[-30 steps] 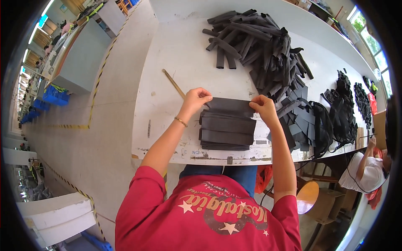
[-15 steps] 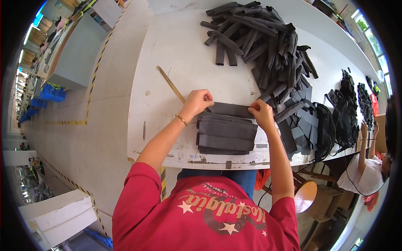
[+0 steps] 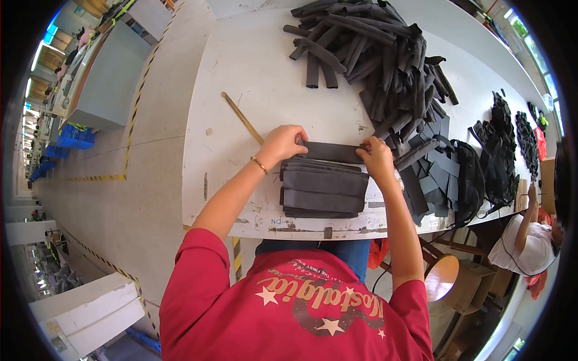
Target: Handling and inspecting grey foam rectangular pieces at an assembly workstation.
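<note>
Charcoal fabric strip stretches along the far edge of the strip stack; left hand pinches one end, right hand the other, fingertips together. Straightening seems in hand; the next move calls for even tension.

On the bench before you lies the stack. At the stack's far edge, the strip runs between your left grip and right grip. Beyond the stack lie the stick, leftward, and heap, rightward; the sheets lie right of the stack.
</note>
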A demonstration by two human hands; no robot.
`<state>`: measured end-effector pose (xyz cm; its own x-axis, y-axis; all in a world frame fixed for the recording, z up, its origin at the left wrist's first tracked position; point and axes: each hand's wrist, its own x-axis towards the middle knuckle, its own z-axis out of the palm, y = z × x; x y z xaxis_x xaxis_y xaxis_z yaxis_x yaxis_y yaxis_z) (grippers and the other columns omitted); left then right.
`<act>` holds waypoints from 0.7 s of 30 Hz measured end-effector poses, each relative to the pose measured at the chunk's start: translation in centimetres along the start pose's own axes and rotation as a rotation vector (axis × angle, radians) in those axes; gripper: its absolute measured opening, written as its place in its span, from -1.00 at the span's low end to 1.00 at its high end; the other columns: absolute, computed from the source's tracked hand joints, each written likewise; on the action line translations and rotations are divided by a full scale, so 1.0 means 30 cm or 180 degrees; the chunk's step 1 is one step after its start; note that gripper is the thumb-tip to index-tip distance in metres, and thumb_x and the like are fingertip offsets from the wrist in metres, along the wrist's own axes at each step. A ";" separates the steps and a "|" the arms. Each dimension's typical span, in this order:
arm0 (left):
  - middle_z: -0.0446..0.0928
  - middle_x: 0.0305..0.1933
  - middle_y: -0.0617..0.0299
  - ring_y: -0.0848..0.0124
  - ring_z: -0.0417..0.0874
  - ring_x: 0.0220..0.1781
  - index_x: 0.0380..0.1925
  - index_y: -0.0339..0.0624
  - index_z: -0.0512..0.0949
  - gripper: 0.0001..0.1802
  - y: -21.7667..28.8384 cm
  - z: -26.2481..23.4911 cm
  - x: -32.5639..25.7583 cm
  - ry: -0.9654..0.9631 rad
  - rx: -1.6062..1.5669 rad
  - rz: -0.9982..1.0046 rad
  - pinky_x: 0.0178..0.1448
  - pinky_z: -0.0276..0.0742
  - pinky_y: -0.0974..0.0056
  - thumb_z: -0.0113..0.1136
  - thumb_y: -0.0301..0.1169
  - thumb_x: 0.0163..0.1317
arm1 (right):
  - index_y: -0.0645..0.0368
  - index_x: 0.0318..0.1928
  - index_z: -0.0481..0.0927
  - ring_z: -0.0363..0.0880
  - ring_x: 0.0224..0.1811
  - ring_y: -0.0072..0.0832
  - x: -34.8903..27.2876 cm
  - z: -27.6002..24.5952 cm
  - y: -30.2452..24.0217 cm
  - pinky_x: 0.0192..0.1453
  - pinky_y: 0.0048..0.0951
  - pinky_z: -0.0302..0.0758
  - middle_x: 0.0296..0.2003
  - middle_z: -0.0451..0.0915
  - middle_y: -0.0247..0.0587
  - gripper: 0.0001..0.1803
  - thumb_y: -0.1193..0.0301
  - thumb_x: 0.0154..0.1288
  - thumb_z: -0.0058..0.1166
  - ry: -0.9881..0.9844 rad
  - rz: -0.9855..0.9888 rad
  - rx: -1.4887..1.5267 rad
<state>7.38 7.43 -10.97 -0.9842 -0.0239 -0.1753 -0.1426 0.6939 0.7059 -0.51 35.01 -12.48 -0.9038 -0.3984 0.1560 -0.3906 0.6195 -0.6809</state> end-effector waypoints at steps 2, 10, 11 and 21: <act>0.56 -0.49 0.27 0.34 0.59 -0.41 -0.38 -0.17 0.62 -0.69 0.011 0.013 -0.005 0.0076 0.0093 -0.0056 -0.28 0.50 0.23 0.48 -0.35 -0.15 | 0.32 -0.22 0.60 0.62 -0.26 -0.14 0.004 0.005 0.000 -0.15 -0.24 0.53 -0.29 0.62 0.03 -0.69 0.44 0.01 0.33 -0.0145 0.0302 -0.0270; 0.61 -0.44 0.27 0.36 0.63 -0.36 -0.38 -0.14 0.64 -0.76 -0.046 0.006 0.093 0.0471 0.0012 0.0738 -0.21 0.55 0.24 0.42 -0.29 -0.03 | 0.30 -0.26 0.61 0.62 -0.31 -0.16 -0.037 -0.121 -0.045 -0.18 -0.25 0.51 -0.35 0.62 -0.01 -0.75 0.43 0.07 0.30 -0.0060 0.0219 -0.0020; 0.63 -0.42 0.25 0.38 0.64 -0.34 -0.36 -0.15 0.64 -0.77 -0.065 -0.025 0.153 0.0648 -0.0457 0.0331 -0.20 0.55 0.26 0.39 -0.28 0.03 | 0.30 -0.28 0.61 0.63 -0.32 -0.17 -0.059 -0.166 -0.055 -0.20 -0.27 0.51 -0.38 0.62 -0.03 -0.79 0.43 0.10 0.27 0.0064 0.0257 0.0061; 0.62 -0.20 -0.02 0.09 0.63 -0.11 -0.24 -0.31 0.56 -0.54 -0.028 -0.029 0.624 0.2458 0.0129 -0.0426 0.00 0.53 0.08 0.43 -0.14 0.05 | 0.23 0.03 0.50 0.44 0.02 -0.14 -0.364 -0.367 0.084 0.02 -0.20 0.42 -0.10 0.51 -0.05 -0.48 0.24 0.09 0.30 0.0082 0.0716 -0.2405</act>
<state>-11.03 5.77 -14.26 -0.7551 -0.5926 0.2803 -0.2758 0.6750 0.6843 6.44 48.36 -8.02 -0.9754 -0.1991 0.0950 -0.2026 0.9788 -0.0288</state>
